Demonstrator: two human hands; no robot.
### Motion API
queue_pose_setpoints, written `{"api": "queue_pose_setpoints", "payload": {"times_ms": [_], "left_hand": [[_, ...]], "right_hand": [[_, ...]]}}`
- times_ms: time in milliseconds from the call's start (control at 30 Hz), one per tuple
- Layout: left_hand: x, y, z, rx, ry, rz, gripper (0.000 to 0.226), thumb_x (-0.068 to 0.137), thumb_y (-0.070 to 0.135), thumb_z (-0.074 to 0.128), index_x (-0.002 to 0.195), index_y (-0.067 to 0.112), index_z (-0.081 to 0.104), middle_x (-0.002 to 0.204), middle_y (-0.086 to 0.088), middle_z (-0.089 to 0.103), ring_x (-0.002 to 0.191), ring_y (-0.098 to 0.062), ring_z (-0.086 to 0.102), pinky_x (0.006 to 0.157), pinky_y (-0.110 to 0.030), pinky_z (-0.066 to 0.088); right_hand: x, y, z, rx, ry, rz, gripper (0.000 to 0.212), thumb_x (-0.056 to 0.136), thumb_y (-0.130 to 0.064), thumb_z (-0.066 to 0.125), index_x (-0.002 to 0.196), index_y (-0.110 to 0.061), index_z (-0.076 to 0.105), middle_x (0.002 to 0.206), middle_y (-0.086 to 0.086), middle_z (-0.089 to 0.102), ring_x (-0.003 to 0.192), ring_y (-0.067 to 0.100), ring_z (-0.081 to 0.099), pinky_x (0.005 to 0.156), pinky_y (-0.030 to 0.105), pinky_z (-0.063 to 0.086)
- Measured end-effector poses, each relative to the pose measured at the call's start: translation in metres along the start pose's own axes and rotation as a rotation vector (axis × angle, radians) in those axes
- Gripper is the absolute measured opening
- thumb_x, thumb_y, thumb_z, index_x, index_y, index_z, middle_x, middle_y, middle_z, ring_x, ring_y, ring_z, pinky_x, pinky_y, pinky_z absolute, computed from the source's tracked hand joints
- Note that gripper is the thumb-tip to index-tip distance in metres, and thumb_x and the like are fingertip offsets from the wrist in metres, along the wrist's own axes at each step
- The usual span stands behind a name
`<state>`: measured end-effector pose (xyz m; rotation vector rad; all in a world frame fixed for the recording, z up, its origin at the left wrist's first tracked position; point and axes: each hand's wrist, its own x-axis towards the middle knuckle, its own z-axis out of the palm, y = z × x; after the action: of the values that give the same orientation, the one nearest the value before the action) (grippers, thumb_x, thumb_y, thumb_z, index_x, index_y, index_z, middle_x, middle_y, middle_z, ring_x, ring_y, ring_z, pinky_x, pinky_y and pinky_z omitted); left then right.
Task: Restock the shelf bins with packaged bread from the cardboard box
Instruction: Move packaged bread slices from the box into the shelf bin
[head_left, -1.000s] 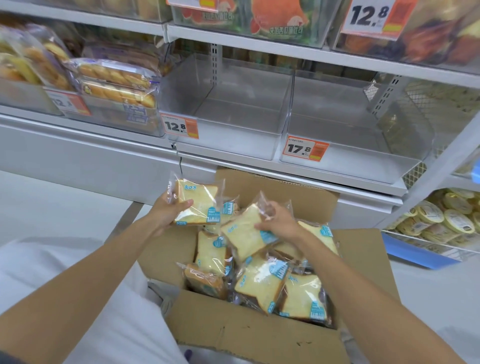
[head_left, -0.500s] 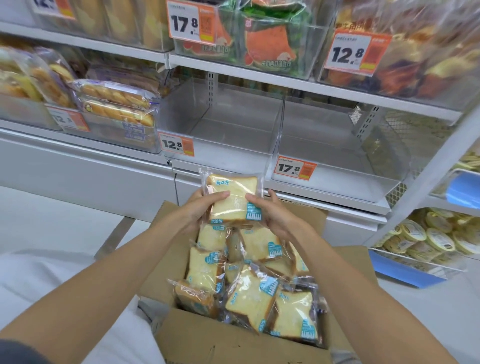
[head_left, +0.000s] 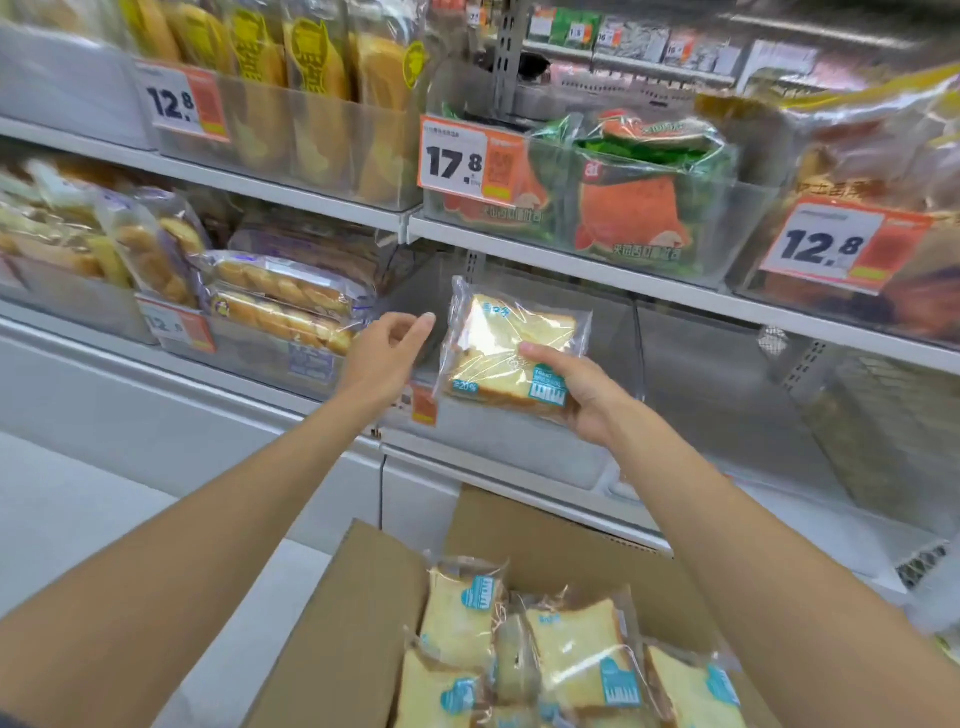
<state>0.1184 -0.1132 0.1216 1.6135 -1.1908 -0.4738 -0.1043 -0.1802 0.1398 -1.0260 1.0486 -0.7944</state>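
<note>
Centre of frame: my right hand (head_left: 582, 395) has one bread packet (head_left: 511, 353) by its lower right corner, thumb (head_left: 540, 353) laid across the front film, the other fingers curled under and out of sight. The packet is in the air and tilted, its top edge leaning toward the shelf.

My left hand (head_left: 384, 353) is just left of the packet. Its fingers are loose and half spread and hold nothing. I see a small gap between the fingertips and the film, so no contact.

The empty clear bin (head_left: 519, 447) sits straight behind and below the packet. The cardboard box (head_left: 363, 623) is at the bottom of the frame, with more packets (head_left: 576, 654) lying in it.

Risks, as I judge them:
- I grip with one hand at one corner, and the film is slick. The packet could swing or slide out and fall to the box or the floor.
- The loose upper flap could snag on the bin's front wall if I go in low.
- The slices are soft, so squeezing harder to stop a slip would dent them.
- The orange price tag (head_left: 423, 405) is mostly hidden, so I cannot confirm this is the right bin. There is a second empty bin (head_left: 727, 395) to the right.
</note>
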Motion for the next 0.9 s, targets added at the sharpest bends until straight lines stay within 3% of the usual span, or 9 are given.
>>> {"api": "queue_pose_setpoints", "payload": {"times_ms": [100, 267, 367, 467, 567, 633, 700, 800, 900], "left_hand": [[0.044, -0.042, -0.012, 0.356, 0.257, 0.242, 0.027, 0.091, 0.04, 0.061, 0.107, 0.019, 0.067, 0.105, 0.002, 0.064, 0.103, -0.022, 0.054, 0.09, -0.038, 0.043], [0.07, -0.082, -0.001, 0.443, 0.434, 0.502, 0.014, 0.084, 0.023, 0.072, 0.097, 0.018, 0.071, 0.093, -0.002, 0.057, 0.088, -0.02, 0.047, 0.072, -0.029, 0.041], [0.073, -0.092, 0.003, 0.35, 0.487, 0.544, 0.01, 0.083, 0.018, 0.071, 0.094, 0.018, 0.072, 0.09, -0.002, 0.055, 0.082, -0.018, 0.048, 0.07, -0.024, 0.037], [0.075, -0.093, 0.005, 0.304, 0.512, 0.577, 0.01, 0.083, 0.019, 0.066, 0.09, 0.016, 0.072, 0.088, -0.002, 0.055, 0.079, -0.018, 0.048, 0.069, -0.025, 0.038], [0.073, -0.091, 0.007, 0.297, 0.53, 0.568, 0.008, 0.082, 0.017, 0.066, 0.088, 0.015, 0.072, 0.088, -0.002, 0.055, 0.081, -0.018, 0.048, 0.069, -0.027, 0.039], [0.072, -0.092, 0.006, 0.293, 0.539, 0.568, 0.007, 0.082, 0.015, 0.067, 0.086, 0.014, 0.072, 0.088, -0.002, 0.054, 0.081, -0.017, 0.048, 0.07, -0.028, 0.039], [0.072, -0.092, 0.006, 0.28, 0.535, 0.572, 0.006, 0.081, 0.014, 0.068, 0.086, 0.013, 0.072, 0.089, -0.002, 0.055, 0.082, -0.017, 0.049, 0.07, -0.029, 0.041], [0.071, -0.092, 0.006, 0.282, 0.533, 0.572, 0.006, 0.082, 0.013, 0.068, 0.086, 0.014, 0.073, 0.089, -0.003, 0.056, 0.082, -0.019, 0.05, 0.07, -0.028, 0.041], [0.071, -0.092, 0.006, 0.278, 0.534, 0.566, 0.007, 0.082, 0.014, 0.067, 0.087, 0.014, 0.072, 0.09, -0.003, 0.056, 0.082, -0.019, 0.05, 0.069, -0.026, 0.039]], "right_hand": [[0.052, -0.008, 0.007, 0.017, 0.059, 0.012, 0.039, 0.073, -0.022, 0.083, 0.106, -0.01, 0.066, 0.099, 0.01, 0.076, 0.094, 0.023, 0.072, 0.078, 0.032, 0.059], [0.145, -0.003, 0.037, -0.066, 0.182, -0.213, 0.087, 0.049, -0.024, 0.094, 0.122, -0.009, 0.049, 0.104, 0.006, 0.072, 0.088, 0.021, 0.072, 0.074, 0.038, 0.06], [0.193, 0.017, 0.039, -0.313, 0.211, -0.398, 0.086, 0.061, -0.012, 0.091, 0.125, -0.014, 0.033, 0.103, -0.007, 0.058, 0.093, 0.012, 0.063, 0.085, 0.034, 0.055], [0.227, 0.041, 0.029, -0.65, 0.156, -0.441, 0.102, 0.048, -0.03, 0.096, 0.128, -0.022, 0.032, 0.125, -0.001, 0.048, 0.12, 0.017, 0.049, 0.109, 0.036, 0.039], [0.25, 0.048, 0.025, -0.67, 0.23, -0.462, 0.098, 0.04, -0.045, 0.089, 0.117, -0.024, 0.032, 0.131, 0.008, 0.048, 0.122, 0.026, 0.051, 0.107, 0.044, 0.042], [0.243, 0.043, 0.032, -0.651, 0.238, -0.469, 0.087, 0.044, -0.039, 0.092, 0.106, -0.03, 0.031, 0.13, 0.011, 0.046, 0.125, 0.031, 0.049, 0.105, 0.048, 0.043], [0.227, 0.037, 0.037, -0.638, 0.269, -0.437, 0.088, 0.055, -0.026, 0.094, 0.119, -0.025, 0.033, 0.129, 0.007, 0.042, 0.131, 0.032, 0.043, 0.109, 0.046, 0.039], [0.216, 0.034, 0.03, -0.671, 0.387, -0.489, 0.127, 0.061, -0.025, 0.092, 0.152, -0.025, 0.003, 0.152, 0.011, 0.023, 0.143, 0.03, 0.024, 0.113, 0.042, 0.031], [0.214, 0.037, 0.027, -0.987, 0.283, -0.653, 0.113, 0.068, -0.019, 0.087, 0.151, -0.037, 0.013, 0.161, 0.008, -0.007, 0.146, 0.028, 0.017, 0.11, 0.033, 0.029]]}}
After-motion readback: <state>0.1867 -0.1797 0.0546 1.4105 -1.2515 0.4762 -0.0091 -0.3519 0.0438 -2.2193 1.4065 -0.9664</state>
